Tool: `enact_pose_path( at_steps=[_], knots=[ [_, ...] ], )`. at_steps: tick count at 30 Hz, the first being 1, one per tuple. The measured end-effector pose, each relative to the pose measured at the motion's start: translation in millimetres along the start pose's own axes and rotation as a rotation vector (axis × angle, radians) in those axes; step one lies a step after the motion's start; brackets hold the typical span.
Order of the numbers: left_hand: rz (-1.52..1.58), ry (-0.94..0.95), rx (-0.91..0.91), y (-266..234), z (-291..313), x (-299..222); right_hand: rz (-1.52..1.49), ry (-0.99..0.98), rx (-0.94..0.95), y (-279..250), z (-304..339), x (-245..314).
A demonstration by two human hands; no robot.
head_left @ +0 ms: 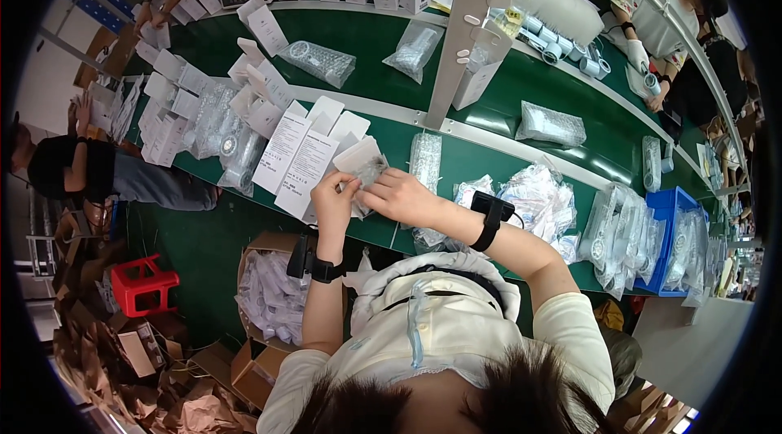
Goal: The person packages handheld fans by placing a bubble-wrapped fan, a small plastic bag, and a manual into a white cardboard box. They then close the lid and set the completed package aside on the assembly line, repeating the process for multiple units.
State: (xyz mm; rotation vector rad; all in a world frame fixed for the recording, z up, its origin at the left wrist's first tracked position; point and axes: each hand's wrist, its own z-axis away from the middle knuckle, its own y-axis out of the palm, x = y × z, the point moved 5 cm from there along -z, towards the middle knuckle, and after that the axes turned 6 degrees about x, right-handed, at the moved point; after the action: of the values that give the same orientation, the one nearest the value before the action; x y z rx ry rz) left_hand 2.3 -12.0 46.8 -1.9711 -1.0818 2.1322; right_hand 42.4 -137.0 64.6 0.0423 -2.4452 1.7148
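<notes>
At the table's near edge, my left hand (332,199) is closed, thumb and fingers pinched together beside the mouth of an open white carton (356,157). My right hand (399,196) reaches in from the other side, its fingers bent onto a clear bubble-wrap bag (372,171) at that mouth. The fingers hide much of the bag, and what it holds does not show. Standing left of my hands are printed white cartons (305,161) with flaps raised. A bubble-wrapped item (425,161) lies just right of the bag, apart from my hands.
Bubble-wrapped items (220,124) crowd the left. At right are a heap of small plastic packets (538,202), wrapped items (615,234) and a blue crate (664,206). A metal post (464,35) rises ahead. A box of packets (277,295) and a red stool (145,286) stand below. Other people work nearby.
</notes>
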Motion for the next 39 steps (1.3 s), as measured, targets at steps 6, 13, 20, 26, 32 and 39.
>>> enact_pose_path(
  at_steps=[6, 13, 20, 26, 32, 39],
  knots=[
    [-0.014, -0.032, 0.008, 0.7, -3.6, 1.3, -0.062, -0.017, -0.105, -0.7, 8.2, 7.8],
    [-0.083, 0.059, -0.097, -2.2, 7.6, -8.2, -0.062, 0.103, 0.176, 0.3, 13.3, 10.9],
    [0.042, 0.181, 0.017, 5.8, 28.0, -111.7, -0.944, 0.21, -0.604, -29.9, 83.5, -26.4],
    [0.244, 0.26, 0.273, 49.8, 11.3, -144.5, -0.963, 0.289, -0.651, -64.2, 128.3, -54.9],
    [0.362, 0.425, 0.326, 68.3, -22.6, -130.1, -1.074, 0.933, -0.579, -58.0, 196.8, -94.5],
    [-0.955, -0.232, 0.196, -26.2, -33.3, 13.3, -0.918, 1.037, -1.178, -73.7, 197.7, -260.4]
  ],
)
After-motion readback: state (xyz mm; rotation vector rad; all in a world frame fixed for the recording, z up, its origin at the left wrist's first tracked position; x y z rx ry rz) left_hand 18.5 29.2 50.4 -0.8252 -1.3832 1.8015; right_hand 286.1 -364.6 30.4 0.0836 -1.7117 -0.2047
